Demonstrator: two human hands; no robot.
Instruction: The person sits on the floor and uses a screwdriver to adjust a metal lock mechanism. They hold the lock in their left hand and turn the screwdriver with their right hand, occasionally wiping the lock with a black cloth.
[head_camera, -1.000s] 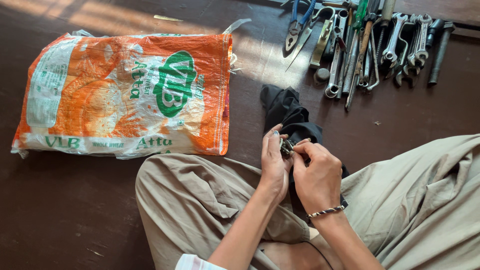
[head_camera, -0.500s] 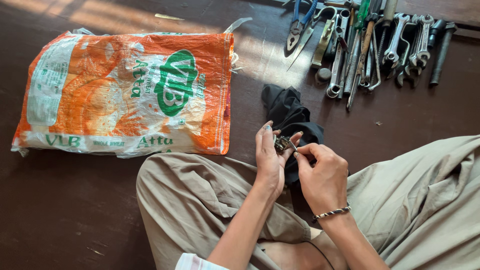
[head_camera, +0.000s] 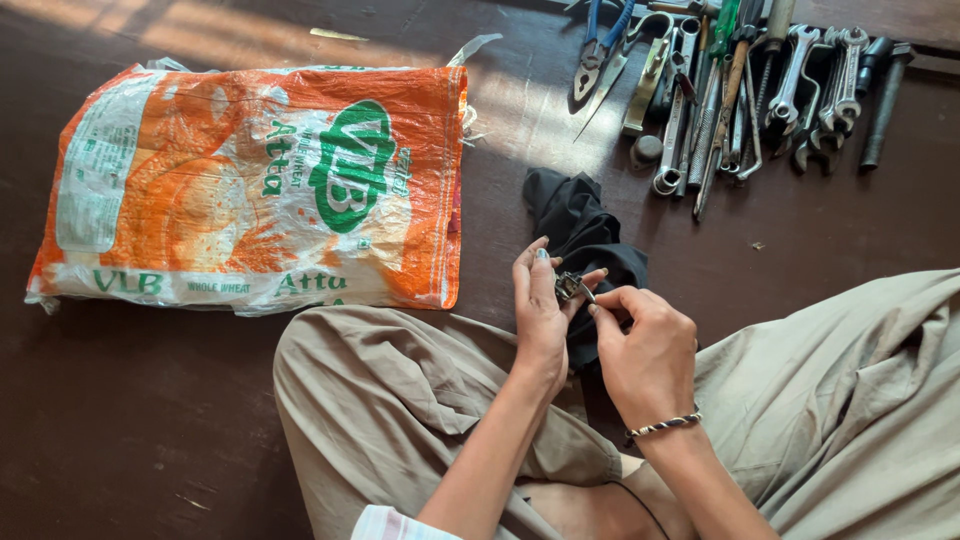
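sitting cross-legged on the dark floor (head_camera: 150, 420), the person held a small metal part (head_camera: 570, 287) between both hands, just above a crumpled black cloth (head_camera: 580, 230) and in front of the knees. the left hand (head_camera: 540, 305) cradled the part, fingers curled round it with thumb and forefinger pinching its near side. the right hand (head_camera: 645, 350) pinched at its other end with thumb and fingertips drawn together. done well, this sort of fiddling wanted the left hand kept steady as a clamp while the right made the fine moves, low over the cloth so anything dropped would land soft. the part looked to lie with its long axis roughly left to right, tipped a little toward the right hand, though it was too small to be sure. an orange and white woven sack (head_camera: 260, 190) lay flat to the left, and a row of spanners and pliers (head_camera: 740, 90) lay well apart at the top.
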